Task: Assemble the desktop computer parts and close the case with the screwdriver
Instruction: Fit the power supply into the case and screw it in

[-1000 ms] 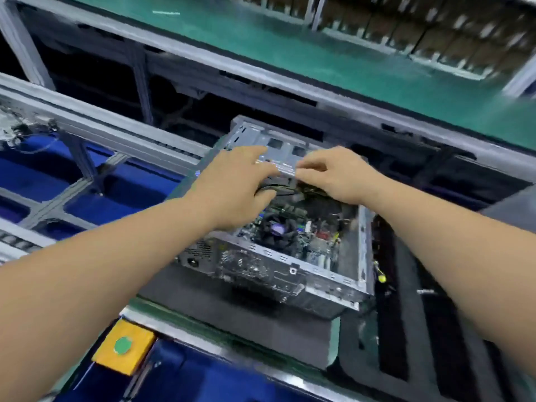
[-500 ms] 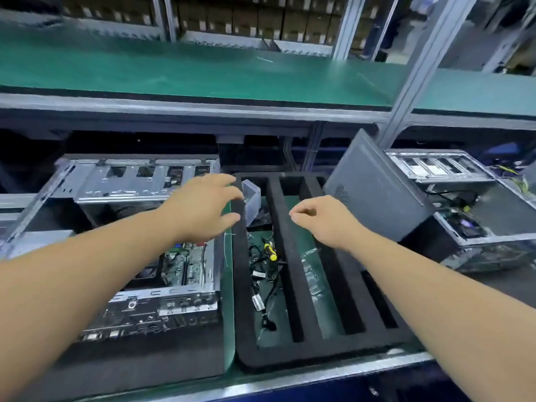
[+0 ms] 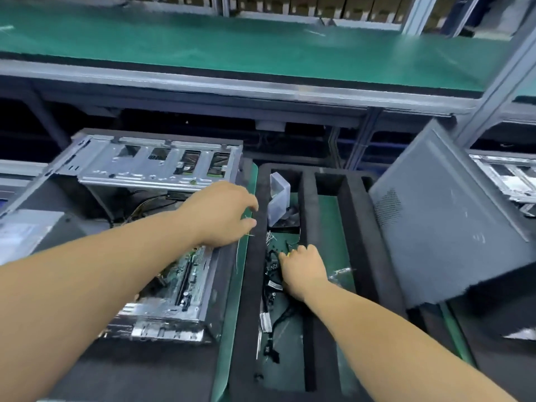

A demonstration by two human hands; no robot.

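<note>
Since half a second ago, right hand (image 3: 303, 268) drops into the foam tray (image 3: 249, 285) among cables (image 3: 271, 274), grip unclear; probably seeking the screwdriver. Left hand (image 3: 223, 213) hovers relaxed, empty, over the open case (image 3: 156, 169).

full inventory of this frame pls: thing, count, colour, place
Open computer case: 1, silver metal, left, motherboard inside.
Foam tray: 1, black, centre, slotted.
Clear plastic box: 1, transparent, far end of tray's left slot.
Cables: several, black, left slot.
Side panel: 1, grey, leaning at right.
Second case: 1, silver, far right.
Shelf: 1, green mat, above.
Left hand: over case's right edge, holding nothing visible.
Right hand: in left slot, fingers down among cables.
</note>
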